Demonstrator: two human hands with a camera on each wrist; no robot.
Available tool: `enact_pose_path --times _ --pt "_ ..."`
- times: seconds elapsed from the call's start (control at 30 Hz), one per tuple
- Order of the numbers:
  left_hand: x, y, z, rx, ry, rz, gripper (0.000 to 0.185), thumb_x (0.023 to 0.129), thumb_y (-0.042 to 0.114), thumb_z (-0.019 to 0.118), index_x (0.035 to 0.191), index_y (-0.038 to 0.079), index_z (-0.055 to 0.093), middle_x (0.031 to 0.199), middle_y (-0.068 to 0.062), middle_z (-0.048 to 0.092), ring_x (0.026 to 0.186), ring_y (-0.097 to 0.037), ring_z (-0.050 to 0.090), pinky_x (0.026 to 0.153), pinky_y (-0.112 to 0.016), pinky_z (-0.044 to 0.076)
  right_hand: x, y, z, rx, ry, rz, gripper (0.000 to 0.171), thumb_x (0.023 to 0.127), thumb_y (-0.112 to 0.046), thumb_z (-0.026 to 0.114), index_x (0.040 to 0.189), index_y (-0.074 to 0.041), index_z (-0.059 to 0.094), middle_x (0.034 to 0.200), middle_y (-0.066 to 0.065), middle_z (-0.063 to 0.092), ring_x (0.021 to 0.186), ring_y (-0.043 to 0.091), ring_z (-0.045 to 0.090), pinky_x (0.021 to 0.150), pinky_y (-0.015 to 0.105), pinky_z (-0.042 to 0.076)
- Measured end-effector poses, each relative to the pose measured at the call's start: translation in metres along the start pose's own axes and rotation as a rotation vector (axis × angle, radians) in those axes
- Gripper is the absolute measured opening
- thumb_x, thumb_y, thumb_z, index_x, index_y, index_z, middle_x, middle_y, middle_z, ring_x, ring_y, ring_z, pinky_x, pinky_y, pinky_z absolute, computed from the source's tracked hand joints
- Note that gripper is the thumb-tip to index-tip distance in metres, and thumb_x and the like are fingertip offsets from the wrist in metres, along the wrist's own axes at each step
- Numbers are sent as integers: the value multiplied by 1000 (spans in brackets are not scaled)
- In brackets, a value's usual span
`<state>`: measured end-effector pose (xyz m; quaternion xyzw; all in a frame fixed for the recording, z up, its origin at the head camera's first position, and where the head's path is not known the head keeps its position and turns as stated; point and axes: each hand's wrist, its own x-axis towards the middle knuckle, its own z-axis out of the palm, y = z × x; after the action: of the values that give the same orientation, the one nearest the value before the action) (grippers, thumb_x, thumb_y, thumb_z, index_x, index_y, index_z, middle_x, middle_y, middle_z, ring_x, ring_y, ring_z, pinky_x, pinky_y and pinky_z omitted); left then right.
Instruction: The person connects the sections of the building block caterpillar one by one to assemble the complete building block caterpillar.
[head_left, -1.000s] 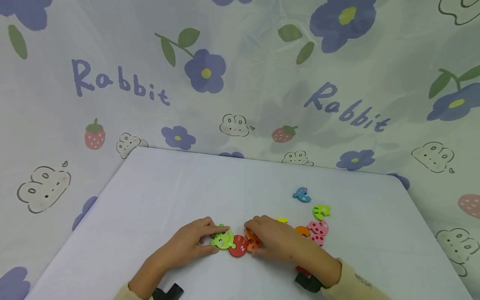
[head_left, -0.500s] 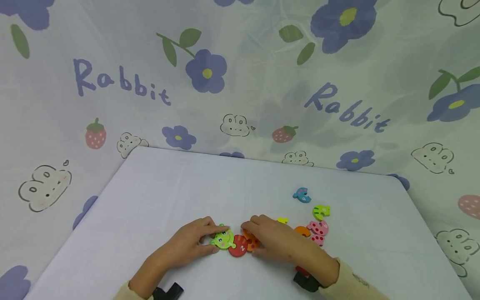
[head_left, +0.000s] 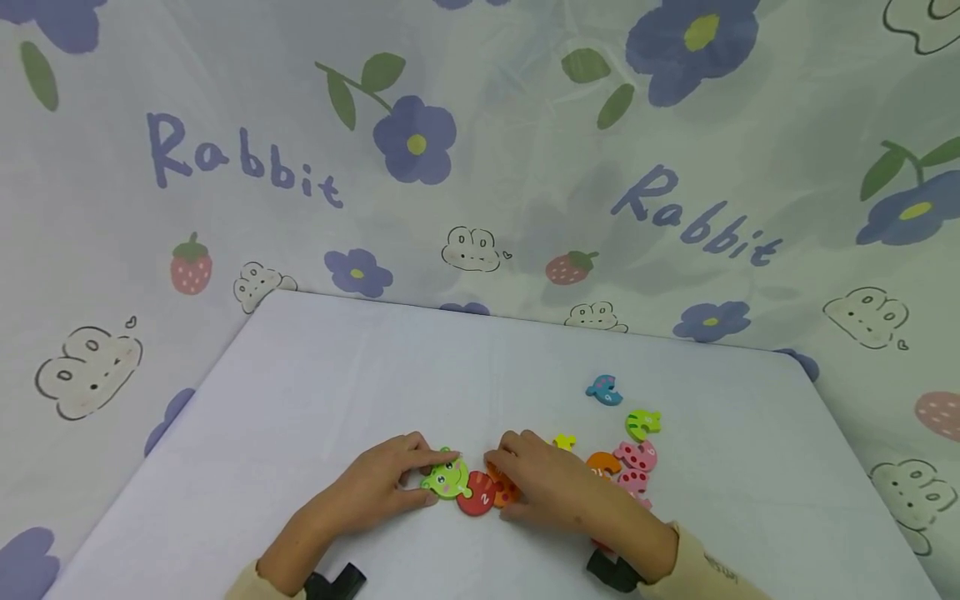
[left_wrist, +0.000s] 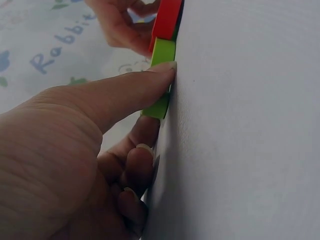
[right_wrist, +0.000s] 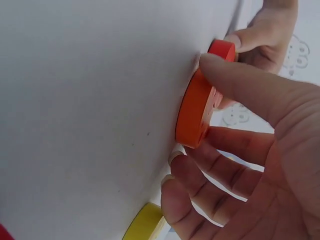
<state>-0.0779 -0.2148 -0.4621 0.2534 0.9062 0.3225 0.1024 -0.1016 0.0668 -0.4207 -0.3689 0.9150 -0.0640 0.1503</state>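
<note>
My left hand (head_left: 382, 487) pinches the green frog-face piece (head_left: 447, 478) by its edges, thumb on the near side, fingers curled round the far side, holding it flat on the white table (head_left: 360, 383). My right hand (head_left: 551, 483) has the orange piece (head_left: 501, 487) pinched the same way, thumb against one rim and fingers wrapped round the other (the right wrist view shows that thick orange edge (right_wrist: 196, 112) well). Between them lies the red piece (head_left: 477, 496) marked 2, touching the frog on one side and the orange on the other, all three in a row near the front edge of the table.

These look to me like stiff wooden discs, light, with smooth painted faces, so I judge the faces slippery and the rims the place to hold. Pressed flat, they should slide easily over the cloth; lifted, they would want a firm edge pinch.

Beyond my right hand sits a loose cluster: a yellow piece (head_left: 564, 441), another orange piece (head_left: 602, 461), two pink spotted pieces (head_left: 636, 467), a light green striped piece (head_left: 642, 423), and farther back, apart, a blue piece (head_left: 604, 390). A flower-and-rabbit printed cloth (head_left: 247, 162) hangs behind.
</note>
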Motion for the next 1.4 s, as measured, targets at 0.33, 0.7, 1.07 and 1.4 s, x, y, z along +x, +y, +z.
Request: enact_pose_path --times 0.33,0.7,1.07,1.4 --pt "-4 0 -1 -62 23 -11 49 96 28 79 143 34 66 105 15 51 84 -5 49 72 -24 45 -6 0 2 31 -10 14 62 88 -47 84 140 -20 65 121 -4 60 108 11 56 89 30 56" --pt "-1 4 1 -128 125 -108 59 88 47 83 141 27 67 107 11 54 91 -11 52 74 -24 44 -4 -10 12 -25 30 -5 62 86 -57 82 130 -15 67 114 -4 60 99 11 53 88 27 55" --pt "7 7 9 -81 219 -110 56 83 44 89 132 22 71 107 12 55 87 -7 51 74 -24 45 -2 -25 11 -54 41 28 62 85 -61 81 126 -16 67 109 -4 60 96 12 53 84 27 54" --pt "7 12 13 -74 247 -170 54 80 42 92 127 23 73 105 12 54 86 -8 51 74 -24 46 1 -36 10 -81 12 14 63 85 -62 80 126 -16 68 108 -4 60 95 12 52 83 27 53"
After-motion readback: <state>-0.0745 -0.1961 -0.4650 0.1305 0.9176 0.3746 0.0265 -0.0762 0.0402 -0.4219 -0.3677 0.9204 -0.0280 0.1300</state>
